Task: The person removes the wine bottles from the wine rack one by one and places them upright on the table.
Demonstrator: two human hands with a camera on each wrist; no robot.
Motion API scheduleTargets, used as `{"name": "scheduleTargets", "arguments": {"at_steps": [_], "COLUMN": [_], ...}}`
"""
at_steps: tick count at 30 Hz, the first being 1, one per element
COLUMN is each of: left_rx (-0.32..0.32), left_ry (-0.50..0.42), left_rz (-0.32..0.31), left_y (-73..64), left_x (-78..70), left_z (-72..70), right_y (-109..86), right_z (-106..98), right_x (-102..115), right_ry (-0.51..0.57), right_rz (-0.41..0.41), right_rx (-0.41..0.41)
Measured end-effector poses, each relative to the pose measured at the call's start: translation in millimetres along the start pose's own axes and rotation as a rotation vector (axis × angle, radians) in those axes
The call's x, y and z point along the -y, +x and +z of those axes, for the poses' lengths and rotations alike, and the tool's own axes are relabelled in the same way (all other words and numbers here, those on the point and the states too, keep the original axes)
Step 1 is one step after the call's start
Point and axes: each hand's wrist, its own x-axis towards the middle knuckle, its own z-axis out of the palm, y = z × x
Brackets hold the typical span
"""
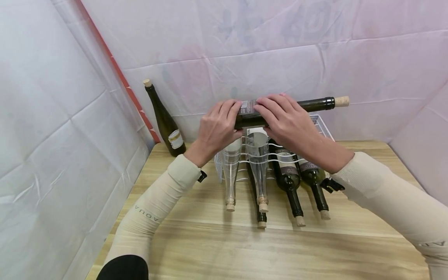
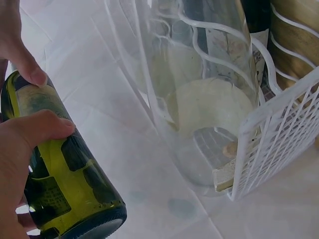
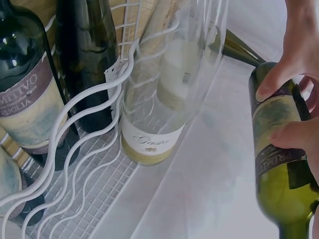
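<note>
Both hands hold a dark green wine bottle (image 1: 316, 104) lying sideways above the rack, its corked neck toward the right. My left hand (image 1: 218, 124) grips it near its base, and my right hand (image 1: 285, 116) grips it around the middle, toward the neck. In the right wrist view, the thumbs lie across the label of this bottle (image 3: 276, 119). Below stands a white wire rack (image 1: 325, 130) with wavy rails. Several corked bottles lie in it, necks toward me: clear bottles (image 1: 258, 155) at the left and dark bottles (image 1: 288, 181) at the right.
Another dark corked bottle (image 1: 164, 120) stands upright at the table's back left, near the wall. White sheeting (image 1: 262, 39) hangs behind and at the sides. The wooden table (image 1: 245, 252) extends in front of the bottle necks.
</note>
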Motion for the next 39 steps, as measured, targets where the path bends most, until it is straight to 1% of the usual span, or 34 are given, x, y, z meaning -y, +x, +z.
{"name": "scheduleTargets", "arguments": {"at_steps": [8,10,14,15,17,20,23,28,34,39], "left_rx": [0.033,0.033,0.040,0.044,0.056,0.078,0.098,0.106,0.116,0.128], "left_ry": [-0.016,-0.019,-0.032,-0.036,-0.042,-0.065,-0.089,-0.130,-0.185,-0.200], "left_rz": [-0.046,-0.054,-0.076,-0.086,-0.110,-0.150,-0.184,-0.244,-0.332,-0.395], "left_y": [-2.3,-3.5,-7.0,-8.1,-10.5,-14.4,-19.8,-31.4,-46.7,-59.0], "left_x": [6.4,7.3,10.2,11.1,13.2,16.6,21.0,30.9,43.1,52.3], "left_z": [0.8,1.5,2.4,2.7,3.2,3.2,3.4,4.6,7.0,7.5], "right_y": [-6.3,-8.3,-11.4,-12.2,-13.9,-16.4,-19.1,-24.5,-31.9,-37.8], "right_z": [0.5,2.3,6.4,7.0,7.6,7.5,7.3,10.1,18.1,21.1], "right_x": [-3.4,-4.8,-6.9,-7.3,-8.3,-10.1,-11.5,-13.2,-13.3,-12.9], "right_ry": [-0.021,-0.016,-0.001,0.006,0.013,0.029,0.024,0.011,0.093,0.102], "right_rz": [-0.052,-0.074,-0.155,-0.174,-0.205,-0.230,-0.252,-0.280,-0.293,-0.313], "right_rx": [-0.037,-0.072,-0.162,-0.177,-0.183,-0.165,-0.123,-0.054,-0.013,0.096]}}
